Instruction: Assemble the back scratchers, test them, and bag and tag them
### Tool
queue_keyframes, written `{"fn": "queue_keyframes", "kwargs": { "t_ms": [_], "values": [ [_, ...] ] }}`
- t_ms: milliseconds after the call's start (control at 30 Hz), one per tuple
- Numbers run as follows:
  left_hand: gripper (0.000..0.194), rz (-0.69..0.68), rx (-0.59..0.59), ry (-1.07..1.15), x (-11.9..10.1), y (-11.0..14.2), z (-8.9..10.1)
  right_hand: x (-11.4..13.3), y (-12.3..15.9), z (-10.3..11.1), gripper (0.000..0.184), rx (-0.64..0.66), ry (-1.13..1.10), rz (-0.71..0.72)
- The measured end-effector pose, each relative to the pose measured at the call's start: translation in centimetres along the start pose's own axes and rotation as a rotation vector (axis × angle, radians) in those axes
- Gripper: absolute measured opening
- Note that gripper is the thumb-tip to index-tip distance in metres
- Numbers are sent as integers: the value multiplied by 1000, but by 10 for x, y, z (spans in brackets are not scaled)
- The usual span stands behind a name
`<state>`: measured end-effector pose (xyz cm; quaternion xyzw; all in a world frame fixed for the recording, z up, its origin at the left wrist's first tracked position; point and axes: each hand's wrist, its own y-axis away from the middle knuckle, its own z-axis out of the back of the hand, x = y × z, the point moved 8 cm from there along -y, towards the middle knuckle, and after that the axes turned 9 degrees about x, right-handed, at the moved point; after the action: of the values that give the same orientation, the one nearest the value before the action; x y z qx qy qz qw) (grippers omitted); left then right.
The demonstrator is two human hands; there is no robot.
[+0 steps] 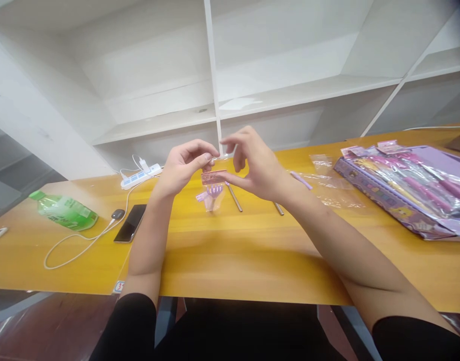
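Note:
My left hand (183, 165) is closed, thumb and fingers pinched at the top of a small clear plastic bag (214, 203). This bag has a reddish printed header card (211, 177). A purple claw-shaped piece (215, 190) shows in or just behind the bag; which one I cannot tell. My right hand (258, 165) is on the bag's other side with fingers bent and thumb apart from them. Its thumb tip reaches the card's right end. Beyond the hands lie a metal rod (235, 198) and a second rod (278, 208), partly hidden by my right wrist.
At right stands a purple printed box (384, 213) with several bagged pink and yellow items. Clear wrappers (340, 195) and a purple stick (301, 180) lie beside it. At left are a green bottle (66, 210), a phone (130, 224), a cable and a power strip (142, 176).

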<state>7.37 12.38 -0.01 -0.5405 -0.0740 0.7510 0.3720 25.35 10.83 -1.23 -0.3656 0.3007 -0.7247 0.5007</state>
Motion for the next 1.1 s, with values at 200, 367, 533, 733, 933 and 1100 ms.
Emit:
{"fn": "queue_keyframes", "kwargs": {
  "t_ms": [200, 367, 533, 733, 933, 1100],
  "values": [
    [32, 3, 49, 38, -2, -1, -2, -9, -1, -14, 40, 115, -236, -69],
    [56, 90, 260, -43, -3, 5, -6, -16, -1, -12, 20, 89, -152, -39],
    [51, 162, 293, -248, 4, 10, 0, -17, 0, -14, 22, 33, -46, 55],
    [38, 184, 304, -326, 12, 7, -3, -8, 1, -15, 22, -17, 35, 156],
    [33, 173, 315, -300, 11, 5, -4, -9, 2, -19, 18, 14, 25, 222],
    [35, 182, 319, -259, 13, 5, -4, -11, 3, -18, 13, 70, -20, 222]
  ]
}}
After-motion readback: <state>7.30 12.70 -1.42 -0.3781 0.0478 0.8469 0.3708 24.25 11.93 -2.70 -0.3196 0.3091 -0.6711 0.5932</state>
